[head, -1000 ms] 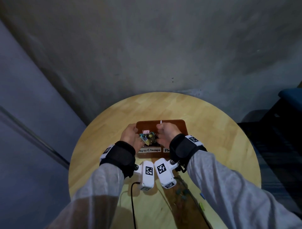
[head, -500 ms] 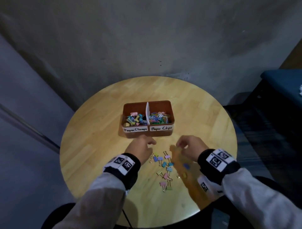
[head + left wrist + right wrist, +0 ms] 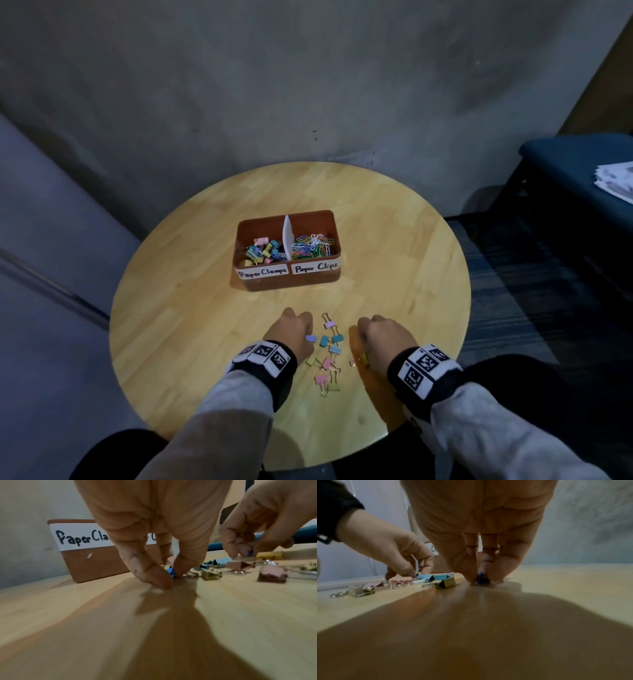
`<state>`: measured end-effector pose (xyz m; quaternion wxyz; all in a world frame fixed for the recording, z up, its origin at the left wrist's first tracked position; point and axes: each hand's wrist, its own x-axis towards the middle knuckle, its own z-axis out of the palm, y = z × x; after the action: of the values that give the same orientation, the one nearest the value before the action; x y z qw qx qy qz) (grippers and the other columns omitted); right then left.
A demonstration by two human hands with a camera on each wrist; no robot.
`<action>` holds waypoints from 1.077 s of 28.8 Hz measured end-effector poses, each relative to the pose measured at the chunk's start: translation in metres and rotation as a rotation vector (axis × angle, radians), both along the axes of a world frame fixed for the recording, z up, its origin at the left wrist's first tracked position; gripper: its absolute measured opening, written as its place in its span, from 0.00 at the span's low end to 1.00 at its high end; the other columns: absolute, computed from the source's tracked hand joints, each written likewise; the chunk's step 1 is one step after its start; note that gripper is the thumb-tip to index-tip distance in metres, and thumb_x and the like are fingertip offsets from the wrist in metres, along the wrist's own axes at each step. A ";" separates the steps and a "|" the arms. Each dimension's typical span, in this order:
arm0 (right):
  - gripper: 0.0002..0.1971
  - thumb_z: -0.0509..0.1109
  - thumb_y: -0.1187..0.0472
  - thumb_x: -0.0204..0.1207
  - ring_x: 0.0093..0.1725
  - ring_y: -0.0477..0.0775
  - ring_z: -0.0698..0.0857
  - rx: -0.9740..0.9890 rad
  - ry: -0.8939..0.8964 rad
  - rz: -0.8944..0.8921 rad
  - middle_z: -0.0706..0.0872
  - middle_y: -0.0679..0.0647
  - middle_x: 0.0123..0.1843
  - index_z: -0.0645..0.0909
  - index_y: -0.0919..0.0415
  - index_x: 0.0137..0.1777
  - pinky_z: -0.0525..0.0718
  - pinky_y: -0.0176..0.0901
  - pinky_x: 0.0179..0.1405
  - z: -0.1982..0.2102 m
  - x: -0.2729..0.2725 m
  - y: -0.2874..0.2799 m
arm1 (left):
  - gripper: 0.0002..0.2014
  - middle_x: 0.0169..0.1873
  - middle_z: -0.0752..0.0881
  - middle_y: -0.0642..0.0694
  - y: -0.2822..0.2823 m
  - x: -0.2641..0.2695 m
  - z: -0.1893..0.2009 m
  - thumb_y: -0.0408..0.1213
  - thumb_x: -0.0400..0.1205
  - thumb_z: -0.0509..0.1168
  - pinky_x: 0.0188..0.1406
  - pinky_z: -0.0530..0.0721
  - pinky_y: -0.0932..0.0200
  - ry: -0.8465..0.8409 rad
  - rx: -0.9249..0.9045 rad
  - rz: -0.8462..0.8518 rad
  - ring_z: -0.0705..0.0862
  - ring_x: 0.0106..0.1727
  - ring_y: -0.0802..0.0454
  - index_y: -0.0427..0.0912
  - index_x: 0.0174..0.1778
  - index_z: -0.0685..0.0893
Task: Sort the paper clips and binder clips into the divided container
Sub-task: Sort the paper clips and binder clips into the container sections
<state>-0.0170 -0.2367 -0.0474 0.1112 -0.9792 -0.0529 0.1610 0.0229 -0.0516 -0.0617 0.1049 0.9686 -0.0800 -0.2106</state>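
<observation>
Hands low over table (image 3: 191,308): we see left hand (image 3: 291,334) pinching blue clip (image 3: 170,571), right hand (image 3: 385,337) pinching dark blue clip (image 3: 482,579). Box (image 3: 286,279) well apart. Risk: small clips slip mid-carry, land in wrong half.

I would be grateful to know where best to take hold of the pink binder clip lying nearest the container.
Probably from above, pinching the two flat sides of the pink binder clip's coloured body. It lies flat on the table with its thin wire handles pointing toward the container; those look slippery, while the body offers broader faces.
</observation>
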 end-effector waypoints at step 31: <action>0.12 0.66 0.63 0.78 0.57 0.60 0.83 0.009 0.112 -0.073 0.83 0.59 0.58 0.76 0.62 0.61 0.83 0.48 0.57 -0.006 -0.006 0.013 | 0.10 0.54 0.85 0.42 0.010 -0.026 0.015 0.37 0.85 0.55 0.49 0.83 0.52 0.043 -0.130 0.272 0.84 0.52 0.41 0.42 0.56 0.79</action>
<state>-0.0227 -0.2232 -0.0530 0.1241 -0.9695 -0.0117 0.2111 -0.0036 -0.0415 -0.0466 0.1966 0.9569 0.0410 -0.2097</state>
